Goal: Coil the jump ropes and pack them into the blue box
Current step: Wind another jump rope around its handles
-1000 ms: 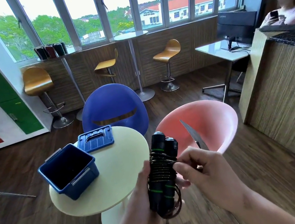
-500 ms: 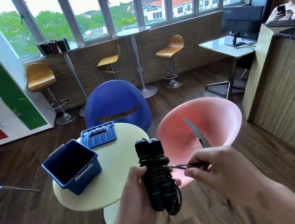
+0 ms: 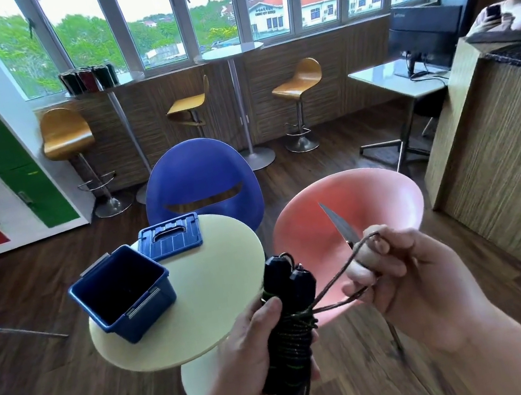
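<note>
My left hand (image 3: 245, 356) grips a black jump rope (image 3: 289, 317), its two handles side by side and upright with cord wound round them. A loop of the cord (image 3: 338, 274) runs right to my right hand (image 3: 420, 284), which holds it taut over its fingers. The same right hand holds a knife (image 3: 342, 224) by a pale handle, blade pointing up and away. The open blue box (image 3: 122, 288) stands empty on the round cream table (image 3: 217, 274), left of my hands. Its blue lid (image 3: 170, 236) lies flat behind it.
A pink chair (image 3: 374, 198) sits right behind my hands and a blue chair (image 3: 200, 180) beyond the table. A wooden counter (image 3: 506, 161) stands to the right with a person behind it. Bar stools and tall tables line the window wall.
My right hand pulled a loop of cord out to the right and upward from the wound bundle. The left hand kept its grip on the handles, which tilted slightly.
</note>
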`<state>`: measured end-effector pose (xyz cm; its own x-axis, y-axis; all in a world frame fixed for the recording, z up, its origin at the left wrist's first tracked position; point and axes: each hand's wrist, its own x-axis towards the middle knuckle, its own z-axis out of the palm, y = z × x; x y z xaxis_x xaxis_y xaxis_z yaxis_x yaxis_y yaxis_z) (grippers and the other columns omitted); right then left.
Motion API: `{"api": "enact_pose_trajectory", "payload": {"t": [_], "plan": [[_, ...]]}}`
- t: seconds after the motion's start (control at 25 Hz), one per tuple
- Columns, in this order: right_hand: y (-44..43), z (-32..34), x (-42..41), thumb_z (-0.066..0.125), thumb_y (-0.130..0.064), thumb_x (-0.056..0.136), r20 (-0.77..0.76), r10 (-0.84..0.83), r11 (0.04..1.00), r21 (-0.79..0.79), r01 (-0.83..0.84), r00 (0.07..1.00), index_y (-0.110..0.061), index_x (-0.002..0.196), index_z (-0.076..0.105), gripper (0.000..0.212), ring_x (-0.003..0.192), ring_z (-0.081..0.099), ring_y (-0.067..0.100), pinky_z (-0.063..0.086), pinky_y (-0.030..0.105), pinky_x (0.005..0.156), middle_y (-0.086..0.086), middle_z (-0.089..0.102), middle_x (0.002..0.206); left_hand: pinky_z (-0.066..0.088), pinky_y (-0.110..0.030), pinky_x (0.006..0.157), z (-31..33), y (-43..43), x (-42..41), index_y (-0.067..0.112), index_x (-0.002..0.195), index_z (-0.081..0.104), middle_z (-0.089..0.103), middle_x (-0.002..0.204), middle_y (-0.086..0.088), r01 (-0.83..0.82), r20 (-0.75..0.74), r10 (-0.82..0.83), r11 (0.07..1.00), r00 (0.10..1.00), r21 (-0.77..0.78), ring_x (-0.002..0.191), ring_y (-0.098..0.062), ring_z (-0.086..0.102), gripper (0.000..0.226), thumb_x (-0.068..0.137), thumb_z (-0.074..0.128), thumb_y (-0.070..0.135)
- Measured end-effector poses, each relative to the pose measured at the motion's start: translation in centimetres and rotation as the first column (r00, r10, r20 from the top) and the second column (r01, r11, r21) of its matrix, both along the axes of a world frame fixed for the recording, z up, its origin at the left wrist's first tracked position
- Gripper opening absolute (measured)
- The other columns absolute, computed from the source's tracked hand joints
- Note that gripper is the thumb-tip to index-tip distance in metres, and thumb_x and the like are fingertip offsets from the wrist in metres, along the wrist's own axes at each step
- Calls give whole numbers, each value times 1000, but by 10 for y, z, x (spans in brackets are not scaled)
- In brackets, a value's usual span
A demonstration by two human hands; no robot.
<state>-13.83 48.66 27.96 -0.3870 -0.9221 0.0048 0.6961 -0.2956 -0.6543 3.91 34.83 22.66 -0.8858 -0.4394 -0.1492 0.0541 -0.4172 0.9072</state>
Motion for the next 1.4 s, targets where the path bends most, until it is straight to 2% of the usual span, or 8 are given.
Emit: {"api": "enact_pose_trajectory", "payload": {"t": [0.2,0.36,0.44,0.68,0.88,1.04,1.28,1.4], "plan": [[9,12,10,83,-30,70,-462,116,989,132,-62,879,-3,77,61,35,42,45,19,53,44,63,3,36,47,51,-34,47,-9,-2,8,-7,116,49,60,81,-32,-25,-44,34,981,998,194,47,-34,63,94,57,93,52],[14,7,13,83,-42,79,-906,363,921,384,60,219,-24,83,76,19,60,48,11,41,37,57,0,55,66,49,-32,46,-10,-8,13,-13,108,51,57,76,-30,-70,-91,87,982,992,174,45,-33,61,92,56,94,50],[12,5,21,83,-37,79,-937,319,942,330,60,140,-28,72,71,16,72,57,6,47,32,65,-9,65,87,49,-30,43,-7,-3,10,-5,104,64,57,72,-28,-7,-105,33,970,994,241,42,-32,61,80,56,92,53],[-3,-1,46,64,-19,90,-252,143,973,-139,-182,957,-7,69,51,27,119,60,44,47,52,92,30,61,134,53,-29,43,-16,9,0,5,97,71,62,64,-13,193,-283,-62,864,957,465,39,-26,60,52,77,77,53],[-20,-5,59,53,-18,97,82,201,958,-223,-179,976,-5,96,62,16,101,66,38,49,51,94,22,67,104,52,-29,47,-20,10,-5,4,86,72,62,63,-9,268,-348,-97,832,932,486,46,-23,62,61,94,44,58],[-22,0,63,44,-26,99,5,44,999,-1,-44,999,-6,96,74,36,62,67,29,55,34,46,22,71,97,53,-29,56,-23,7,-6,9,104,66,65,76,-10,351,-438,-128,805,890,479,68,-24,62,60,98,33,59],[-30,-8,68,54,-22,95,-8,-47,979,200,47,999,-5,84,61,21,50,58,21,45,25,34,18,62,70,52,-27,47,-22,7,-9,9,96,73,67,75,-4,183,-301,-55,891,952,416,55,-21,64,54,83,68,60],[-29,-14,66,50,-22,104,-333,-94,929,310,203,938,-11,77,60,30,45,52,19,37,23,36,14,60,63,49,-40,67,-14,12,-10,-7,114,61,61,82,-18,42,-292,75,925,953,377,68,-29,61,44,93,62,33]]}}
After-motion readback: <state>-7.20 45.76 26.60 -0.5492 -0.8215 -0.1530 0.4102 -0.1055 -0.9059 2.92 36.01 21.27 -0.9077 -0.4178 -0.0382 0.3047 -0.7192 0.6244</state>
